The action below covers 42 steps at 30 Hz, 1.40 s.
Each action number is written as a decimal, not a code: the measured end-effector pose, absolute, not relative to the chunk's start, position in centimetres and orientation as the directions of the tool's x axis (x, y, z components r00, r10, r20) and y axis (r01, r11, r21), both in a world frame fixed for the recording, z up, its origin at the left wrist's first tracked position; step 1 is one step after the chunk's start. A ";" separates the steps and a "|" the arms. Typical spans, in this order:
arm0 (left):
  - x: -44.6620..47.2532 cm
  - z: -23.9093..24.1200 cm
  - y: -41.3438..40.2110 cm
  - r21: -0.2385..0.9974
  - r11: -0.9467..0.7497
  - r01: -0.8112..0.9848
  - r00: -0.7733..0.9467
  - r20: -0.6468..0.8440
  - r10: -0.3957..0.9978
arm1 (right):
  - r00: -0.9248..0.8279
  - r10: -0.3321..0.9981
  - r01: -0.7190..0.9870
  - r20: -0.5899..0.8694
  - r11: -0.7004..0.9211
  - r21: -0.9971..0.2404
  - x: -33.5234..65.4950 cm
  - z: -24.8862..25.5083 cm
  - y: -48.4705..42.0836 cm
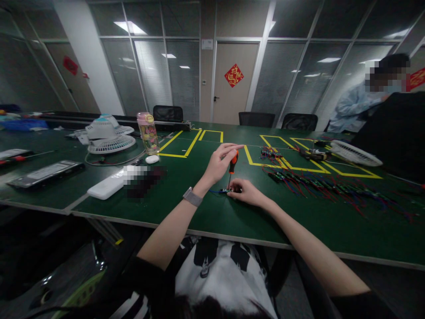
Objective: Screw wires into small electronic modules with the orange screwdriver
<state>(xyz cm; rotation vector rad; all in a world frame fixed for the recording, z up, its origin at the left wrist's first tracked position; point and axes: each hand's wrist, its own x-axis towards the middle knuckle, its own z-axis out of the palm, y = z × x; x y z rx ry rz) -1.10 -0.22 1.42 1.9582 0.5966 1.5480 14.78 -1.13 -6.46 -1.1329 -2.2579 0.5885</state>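
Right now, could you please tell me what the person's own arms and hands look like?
The left hand and right hand are both ungloved. The left wrist wears a watch with a grey band; its display cannot be read. Nothing shows on the right wrist. Dark sleeves leave both forearms bare.

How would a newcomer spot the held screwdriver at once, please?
Above the green table, find the left hand with a watch at its wrist. It holds the screwdriver, nearly upright over a small circuit board, set apart by its orange-and-black handle.
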 end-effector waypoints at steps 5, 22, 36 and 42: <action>-1.0 1.6 -0.6 0.768 -0.631 -0.110 0.343 0.625 0.701 | -0.506 0.815 0.585 0.281 0.564 -0.583 14.8 -6.6 -1.0; -1.1 1.5 -0.7 0.607 -0.781 0.145 0.149 0.767 0.624 | -0.493 0.828 0.590 0.268 0.545 -0.597 14.8 -6.4 -1.2; -1.2 1.6 -0.7 0.612 -0.782 0.119 0.185 0.760 0.623 | -0.504 0.820 0.581 0.271 0.554 -0.596 14.8 -6.5 -1.2; -1.1 1.7 -0.6 0.704 -0.709 -0.042 0.255 0.694 0.673 | -0.510 0.820 0.578 0.261 0.551 -0.601 14.9 -6.4 -1.2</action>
